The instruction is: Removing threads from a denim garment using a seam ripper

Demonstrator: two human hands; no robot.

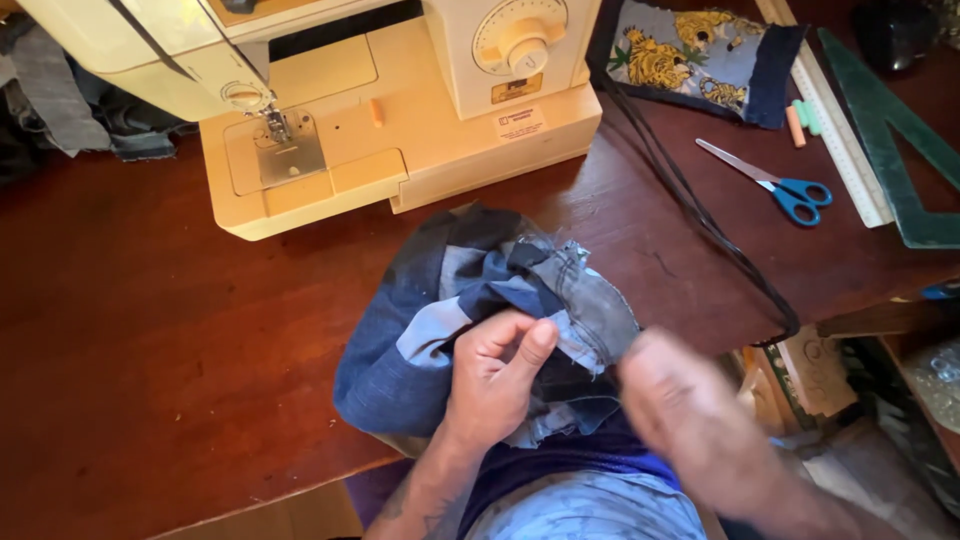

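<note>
Denim patchwork: matt woven cloth, frayed edges. Table: dark red-brown wood, polished, faint sheen. Sewing machine: cream plastic, smooth, semi-gloss; metal needle plate, brushed. Scissors: shiny metal blades, glossy blue plastic handles. Printed cloth: matt. Cable: black, smooth.

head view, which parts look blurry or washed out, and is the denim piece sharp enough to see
In the head view, the right hand is smeared by motion blur; the left hand and the patchwork denim piece it grips are fairly sharp; the sewing machine top is brightly lit and slightly washed out; the wooden table shows soft glare.
</note>
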